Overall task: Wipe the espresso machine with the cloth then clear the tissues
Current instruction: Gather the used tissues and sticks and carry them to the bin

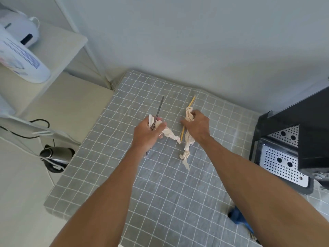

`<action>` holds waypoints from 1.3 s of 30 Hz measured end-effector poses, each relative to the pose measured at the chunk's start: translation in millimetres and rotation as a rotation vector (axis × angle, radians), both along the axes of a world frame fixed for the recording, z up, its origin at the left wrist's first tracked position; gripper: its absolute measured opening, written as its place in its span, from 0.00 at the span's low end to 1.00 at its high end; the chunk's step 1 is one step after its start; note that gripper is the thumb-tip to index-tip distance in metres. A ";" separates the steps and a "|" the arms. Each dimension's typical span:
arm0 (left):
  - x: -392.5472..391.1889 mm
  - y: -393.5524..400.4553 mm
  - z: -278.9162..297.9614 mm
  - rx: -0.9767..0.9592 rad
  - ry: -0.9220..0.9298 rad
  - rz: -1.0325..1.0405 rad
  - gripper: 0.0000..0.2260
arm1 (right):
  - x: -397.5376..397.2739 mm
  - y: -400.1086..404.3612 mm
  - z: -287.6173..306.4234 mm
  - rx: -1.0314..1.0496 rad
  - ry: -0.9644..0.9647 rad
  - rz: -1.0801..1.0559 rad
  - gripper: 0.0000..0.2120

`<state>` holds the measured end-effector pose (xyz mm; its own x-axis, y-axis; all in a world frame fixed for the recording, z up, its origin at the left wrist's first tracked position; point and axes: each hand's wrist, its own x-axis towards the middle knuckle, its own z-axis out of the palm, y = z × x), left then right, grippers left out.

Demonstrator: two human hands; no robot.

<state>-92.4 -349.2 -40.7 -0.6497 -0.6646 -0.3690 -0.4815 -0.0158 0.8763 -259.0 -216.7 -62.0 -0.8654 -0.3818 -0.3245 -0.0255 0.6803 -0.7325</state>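
Nearest the camera, behind the right forearm, a blue cloth lies bunched on the grey checked table cover. Farther out, both bare arms reach forward to the middle of the table. Left hand is closed around a crumpled pale tissue together with a thin dark metal stick, whose far end pokes out beyond the knuckles. Just to its right, apart from it, the right hand grips a second tissue; one end bunches above the fist and a long twisted tail trails down onto the cover toward the camera. A yellow stick runs through or under that fist, which one I cannot tell. Well to the right of the right hand stands the black espresso machine with its perforated steel drip tray. Left of the left hand, off the table edge, a small metal appliance with a cord sits low, and beyond it a white shelf holds a white kettle.
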 end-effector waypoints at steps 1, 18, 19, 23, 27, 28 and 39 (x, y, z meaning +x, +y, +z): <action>1.3 0.8 2.0 -0.018 0.005 -0.009 0.08 | 0.2 -0.6 -0.2 0.010 -0.010 -0.017 0.18; 13.0 52.8 54.7 0.019 0.036 -0.282 0.14 | 75.0 98.3 75.9 -0.119 -0.039 -0.136 0.11; 12.5 61.8 57.3 0.020 0.034 -0.317 0.15 | 81.2 110.5 80.0 -0.136 -0.023 -0.170 0.11; 13.3 105.5 61.9 0.012 0.034 -0.473 0.14 | 108.5 163.9 90.9 -0.146 0.007 -0.310 0.09; 13.3 166.3 59.1 0.025 0.001 -0.638 0.15 | 145.5 228.0 95.0 -0.145 0.008 -0.420 0.11; 13.3 183.8 57.9 0.032 -0.005 -0.676 0.16 | 156.1 245.9 96.1 -0.144 0.001 -0.455 0.11; 48.7 403.3 39.0 -0.066 -0.102 -1.156 0.15 | 285.8 480.4 78.8 -0.097 -0.006 -0.862 0.09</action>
<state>-43.6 54.1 -1.6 -0.8508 0.2852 -0.4415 -0.2476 0.5234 0.8153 26.8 263.7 16.8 -0.8639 0.3807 -0.3299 0.4745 0.3948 -0.7868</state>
